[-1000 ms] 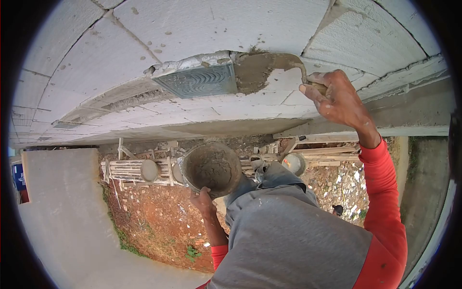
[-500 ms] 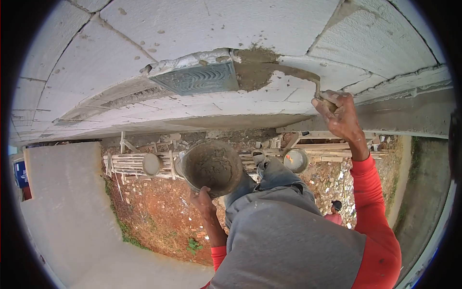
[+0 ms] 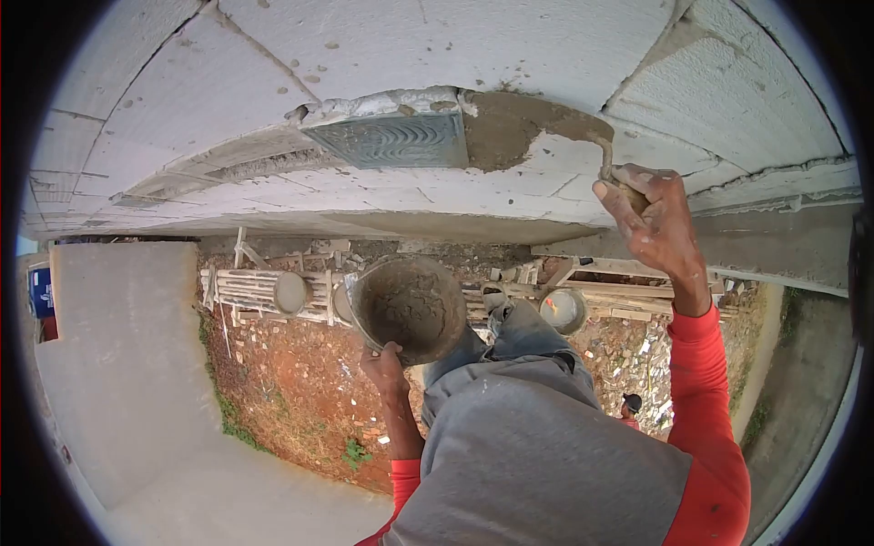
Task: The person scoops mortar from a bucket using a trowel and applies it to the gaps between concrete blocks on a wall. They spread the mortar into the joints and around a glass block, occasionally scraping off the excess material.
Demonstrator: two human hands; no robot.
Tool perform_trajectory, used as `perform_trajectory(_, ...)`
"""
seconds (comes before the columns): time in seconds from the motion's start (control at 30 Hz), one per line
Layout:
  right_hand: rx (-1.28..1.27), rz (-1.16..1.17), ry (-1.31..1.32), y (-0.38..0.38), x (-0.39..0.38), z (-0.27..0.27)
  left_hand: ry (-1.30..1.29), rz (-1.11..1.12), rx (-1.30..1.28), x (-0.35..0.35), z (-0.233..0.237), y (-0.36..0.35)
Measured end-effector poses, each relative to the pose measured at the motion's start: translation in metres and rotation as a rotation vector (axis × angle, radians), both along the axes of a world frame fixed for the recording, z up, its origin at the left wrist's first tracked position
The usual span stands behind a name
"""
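My left hand (image 3: 386, 368) grips the lower rim of a round bucket (image 3: 410, 309) that holds grey wet mortar. Higher up on the right, my right hand (image 3: 648, 211) is closed around the handle of a trowel (image 3: 592, 130). The trowel's blade lies against the white block wall (image 3: 437, 45), and mortar coats it, so its outline is hard to tell from the patch. That grey mortar patch (image 3: 496, 127) spreads beside a glass block (image 3: 396, 140) with a wavy pattern, set in the wall.
Below is a bamboo and timber scaffold (image 3: 250, 289) with a second bucket (image 3: 564, 310). Reddish ground with rubble (image 3: 291, 382) lies underneath. A person in a dark cap (image 3: 632, 403) is far below at the right. A grey concrete slab (image 3: 127, 364) extends at the left.
The trowel and my right hand have shifted slightly right within the view. The mortar beside the glass block looks smoother. My left hand still holds the bucket, and less of the person below shows.
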State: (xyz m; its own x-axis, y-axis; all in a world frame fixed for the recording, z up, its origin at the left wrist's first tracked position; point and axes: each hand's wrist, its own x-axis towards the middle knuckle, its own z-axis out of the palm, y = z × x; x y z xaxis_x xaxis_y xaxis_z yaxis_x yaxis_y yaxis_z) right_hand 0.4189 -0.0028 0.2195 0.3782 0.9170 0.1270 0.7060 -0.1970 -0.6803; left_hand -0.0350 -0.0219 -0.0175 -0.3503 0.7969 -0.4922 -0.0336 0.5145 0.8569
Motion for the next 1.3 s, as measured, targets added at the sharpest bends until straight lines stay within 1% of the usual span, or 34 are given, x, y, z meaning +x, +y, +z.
perform_trajectory(0.03, 0.009, -0.04, 0.116, -0.004, -0.005, 0.002, 0.0, -0.013, 0.029, 0.007, 0.006, 0.002)
perform_trajectory(0.07, -0.093, -0.004, 0.164, -0.008, -0.005, 0.003, 0.003, -0.025, 0.049, 0.014, 0.009, 0.004)
perform_trajectory(0.17, -0.417, 0.301, 0.046, 0.0, -0.032, -0.024, 0.058, -0.154, 0.054, 0.021, 0.012, 0.009)
perform_trajectory(0.2, -0.251, 0.353, -0.113, -0.011, -0.044, -0.071, 0.08, -0.167, 0.025, 0.03, 0.022, 0.011)
perform_trajectory(0.23, -0.281, 0.454, -0.157, -0.018, -0.054, -0.098, 0.077, -0.213, 0.117, 0.032, 0.017, 0.011)
perform_trajectory(0.27, -0.299, 0.552, -0.207, -0.021, -0.061, -0.117, 0.16, -0.299, 0.083, 0.029, 0.014, 0.012)
perform_trajectory(0.3, -0.307, 0.645, -0.26, -0.022, -0.067, -0.135, 0.154, -0.292, 0.086, 0.035, 0.02, 0.013)
perform_trajectory(0.37, -0.216, 0.74, -0.269, -0.026, -0.076, -0.167, 0.137, -0.297, 0.107, 0.053, 0.034, 0.017)
perform_trajectory(0.4, -0.167, 0.778, -0.28, -0.026, -0.078, -0.179, 0.176, -0.305, 0.183, 0.058, 0.031, 0.018)
perform_trajectory(0.5, -0.614, 0.649, -0.182, 0.002, -0.112, -0.205, 0.173, -0.353, 0.14, 0.077, 0.048, 0.022)
perform_trajectory(0.57, -0.62, 0.603, 0.008, 0.007, -0.135, -0.229, 0.128, -0.371, 0.151, 0.085, 0.051, 0.024)
perform_trajectory(0.63, -0.63, 0.596, 0.194, 0.009, -0.142, -0.227, 0.062, -0.347, 0.186, 0.09, 0.052, 0.024)
perform_trajectory(0.7, -0.645, 0.616, 0.376, -0.001, -0.135, -0.209, -0.01, -0.294, 0.236, 0.093, 0.054, 0.027)
perform_trajectory(0.8, -0.743, 0.518, 0.372, -0.015, -0.118, -0.181, -0.063, -0.274, 0.079, 0.085, 0.049, 0.028)
perform_trajectory(0.9, -0.612, 0.47, 0.227, -0.011, -0.115, -0.163, -0.143, -0.235, 0.082, 0.084, 0.033, 0.029)
perform_trajectory(0.93, -0.622, 0.455, 0.13, -0.01, -0.109, -0.158, -0.143, -0.212, 0.088, 0.082, 0.03, 0.03)
perform_trajectory(1.0, -0.394, 0.414, -0.052, -0.012, -0.096, -0.133, -0.157, -0.176, 0.104, 0.078, 0.027, 0.029)
perform_trajectory(1.03, -0.282, 0.39, -0.142, -0.011, -0.09, -0.114, -0.165, -0.16, 0.134, 0.078, 0.024, 0.029)
perform_trajectory(1.07, -0.317, 0.407, -0.218, -0.004, -0.089, -0.068, -0.171, -0.139, 0.16, 0.075, 0.02, 0.028)
perform_trajectory(1.17, -0.48, 0.541, -0.376, 0.014, -0.075, 0.024, -0.194, -0.087, 0.188, 0.058, 0.002, 0.024)
perform_trajectory(1.27, -0.548, 0.673, -0.247, 0.011, -0.068, 0.114, -0.16, -0.052, 0.159, 0.041, 0.0, 0.017)
perform_trajectory(1.3, -0.482, 0.773, -0.128, 0.011, -0.064, 0.134, -0.137, -0.047, 0.149, 0.037, 0.0, 0.017)
